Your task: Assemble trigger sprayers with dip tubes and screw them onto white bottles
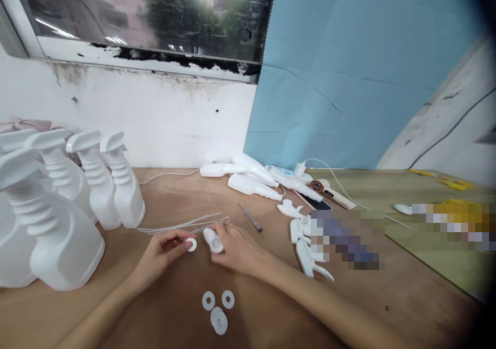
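Observation:
Between the fingertips of my left hand [169, 246] is a small white ring washer [192, 244]. My right hand [240, 248] grips a white spray trigger head [212, 239], with its round open end turned toward me. The two hands are close together but apart. Nearer to me on the table lie several flat white washers [208, 301], two of them overlapping. Behind the hands is a bundle of thin white tubes [178, 225]. To the right, several white trigger heads [304, 256] lie in a row.
Assembled white spray bottles [129, 194] stand at the left. White empty bottles [251, 186] lie in a pile by the wall. A screwdriver [250, 217], a phone [312, 200], a small handheld fan [333, 193] and a white cable [344, 188] are on the right side of the wooden table [271, 307].

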The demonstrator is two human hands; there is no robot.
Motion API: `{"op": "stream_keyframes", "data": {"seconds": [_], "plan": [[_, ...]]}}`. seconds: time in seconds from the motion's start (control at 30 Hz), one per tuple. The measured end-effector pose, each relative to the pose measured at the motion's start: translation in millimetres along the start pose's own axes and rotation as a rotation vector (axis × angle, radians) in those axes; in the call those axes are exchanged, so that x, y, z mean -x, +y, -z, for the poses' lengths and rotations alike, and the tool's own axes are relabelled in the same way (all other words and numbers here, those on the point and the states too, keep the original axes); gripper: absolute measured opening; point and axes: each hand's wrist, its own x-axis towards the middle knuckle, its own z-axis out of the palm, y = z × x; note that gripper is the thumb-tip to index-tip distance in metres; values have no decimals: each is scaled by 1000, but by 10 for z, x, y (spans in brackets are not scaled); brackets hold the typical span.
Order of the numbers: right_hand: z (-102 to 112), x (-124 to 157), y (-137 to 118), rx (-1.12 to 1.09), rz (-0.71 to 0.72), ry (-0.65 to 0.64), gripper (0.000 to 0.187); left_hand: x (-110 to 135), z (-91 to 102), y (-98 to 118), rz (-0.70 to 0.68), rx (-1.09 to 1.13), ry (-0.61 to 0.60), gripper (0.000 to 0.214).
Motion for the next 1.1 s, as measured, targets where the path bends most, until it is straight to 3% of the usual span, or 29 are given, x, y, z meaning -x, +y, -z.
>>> {"op": "stream_keyframes", "data": {"seconds": [0.1, 0.2, 0.33, 0.47, 0.87, 0.97, 1.1], "plan": [[-192, -34, -103, -34, 93, 4, 31, -7, -5, -37, -33, 18, -15, 25], [-275, -15, -119, -139, 133, 34, 23, -10, -27, -99, -131, -134, -38, 26], [-343, 30, -131, -407, 50, 97, 19, -14, -44, -160, -189, -323, -40, 24], [-420, 62, -131, -517, 13, 151, 18, -26, -49, -185, -211, -390, 7, 26], [-447, 104, -132, -459, 132, 182, 25, -15, -65, -150, -125, -334, 30, 14], [-472, 121, -120, -440, 190, 223, 33, -8, -57, -130, -185, -422, -6, 11], [-490, 114, -99, -395, 235, 268, 22, -1, -17, -87, -326, -566, -56, 11]]}}
